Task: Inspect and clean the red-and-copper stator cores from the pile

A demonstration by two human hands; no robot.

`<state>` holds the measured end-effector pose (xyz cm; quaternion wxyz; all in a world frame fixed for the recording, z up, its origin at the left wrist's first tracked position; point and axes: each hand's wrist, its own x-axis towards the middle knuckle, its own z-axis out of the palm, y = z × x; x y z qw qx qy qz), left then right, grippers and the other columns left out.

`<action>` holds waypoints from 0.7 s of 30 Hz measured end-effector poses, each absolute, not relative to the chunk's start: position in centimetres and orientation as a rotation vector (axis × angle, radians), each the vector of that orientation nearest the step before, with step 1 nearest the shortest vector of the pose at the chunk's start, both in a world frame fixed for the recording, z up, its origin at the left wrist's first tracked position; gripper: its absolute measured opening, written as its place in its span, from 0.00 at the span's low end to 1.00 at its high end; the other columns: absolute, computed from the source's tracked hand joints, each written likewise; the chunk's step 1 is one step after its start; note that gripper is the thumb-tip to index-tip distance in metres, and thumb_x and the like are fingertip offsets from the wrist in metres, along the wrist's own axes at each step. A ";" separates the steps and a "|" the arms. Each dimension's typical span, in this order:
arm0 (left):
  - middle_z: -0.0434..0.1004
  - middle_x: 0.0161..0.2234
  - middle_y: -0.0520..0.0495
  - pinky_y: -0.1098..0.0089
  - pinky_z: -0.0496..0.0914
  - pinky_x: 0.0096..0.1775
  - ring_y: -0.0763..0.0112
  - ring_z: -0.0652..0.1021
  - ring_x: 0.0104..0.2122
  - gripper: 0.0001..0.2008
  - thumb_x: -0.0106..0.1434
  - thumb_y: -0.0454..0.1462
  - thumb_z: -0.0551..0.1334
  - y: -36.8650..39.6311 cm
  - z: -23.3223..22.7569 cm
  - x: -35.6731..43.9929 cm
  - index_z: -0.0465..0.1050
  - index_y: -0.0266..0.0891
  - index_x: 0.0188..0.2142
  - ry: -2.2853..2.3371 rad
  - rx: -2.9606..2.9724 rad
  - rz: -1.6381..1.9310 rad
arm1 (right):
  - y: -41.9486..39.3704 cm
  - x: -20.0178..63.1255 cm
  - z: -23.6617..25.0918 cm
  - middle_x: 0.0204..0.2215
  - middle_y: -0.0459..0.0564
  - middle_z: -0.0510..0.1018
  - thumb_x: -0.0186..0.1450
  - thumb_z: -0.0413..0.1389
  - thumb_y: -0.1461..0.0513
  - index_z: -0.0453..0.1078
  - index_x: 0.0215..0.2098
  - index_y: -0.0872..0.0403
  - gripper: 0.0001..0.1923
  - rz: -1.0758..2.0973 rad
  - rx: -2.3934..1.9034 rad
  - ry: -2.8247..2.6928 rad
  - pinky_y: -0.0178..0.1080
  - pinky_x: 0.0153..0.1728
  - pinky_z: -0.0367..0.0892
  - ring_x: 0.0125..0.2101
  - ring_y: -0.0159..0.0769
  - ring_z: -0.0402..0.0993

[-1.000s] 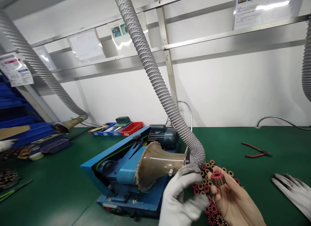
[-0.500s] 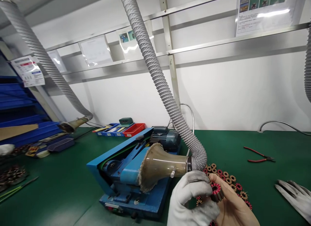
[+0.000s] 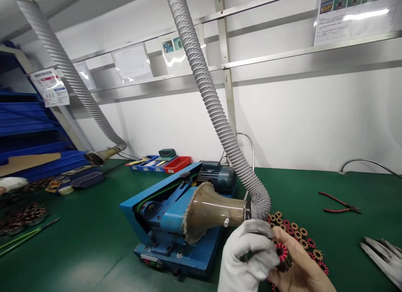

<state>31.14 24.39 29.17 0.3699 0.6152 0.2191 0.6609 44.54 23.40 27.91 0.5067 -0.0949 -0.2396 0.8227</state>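
Head view: green table (image 3: 78, 241) carries blue machine (image 3: 169, 225) under grey hose (image 3: 220, 116). Red wound core (image 3: 282, 255), shown upright a second ago, now pinched closer between gloved left hand (image 3: 248, 258) and bare right hand (image 3: 301, 271), both closed on it; inspection judged under way. Loose cores (image 3: 301, 235) lie beside.

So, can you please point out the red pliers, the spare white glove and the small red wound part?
red pliers (image 3: 339, 203), head view, on the crossing handles.
spare white glove (image 3: 381, 258), head view, on its fingers, lying on the mat.
red wound part (image 3: 282, 252), head view, on its red top face.
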 end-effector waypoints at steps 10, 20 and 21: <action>0.82 0.29 0.50 0.72 0.73 0.43 0.66 0.79 0.37 0.07 0.59 0.40 0.68 23.9 29.7 29.5 0.82 0.45 0.26 0.627 1.316 1.928 | 22.9 45.1 29.7 0.28 0.45 0.81 0.50 0.75 0.58 0.61 0.33 0.52 0.26 1.729 -0.491 -0.786 0.32 0.27 0.71 0.27 0.34 0.81; 0.83 0.27 0.43 0.66 0.76 0.41 0.60 0.82 0.35 0.05 0.56 0.36 0.70 24.8 29.3 31.4 0.84 0.41 0.24 0.622 1.388 1.582 | 22.9 44.3 28.6 0.28 0.43 0.79 0.47 0.76 0.59 0.64 0.29 0.52 0.24 1.529 -0.493 -0.845 0.31 0.29 0.68 0.27 0.30 0.75; 0.83 0.25 0.44 0.67 0.75 0.41 0.61 0.81 0.34 0.07 0.55 0.40 0.71 25.1 29.0 31.4 0.84 0.41 0.23 0.600 1.344 1.663 | 23.0 44.3 28.6 0.29 0.44 0.79 0.47 0.76 0.58 0.64 0.29 0.52 0.24 1.532 -0.494 -0.855 0.31 0.29 0.69 0.27 0.30 0.75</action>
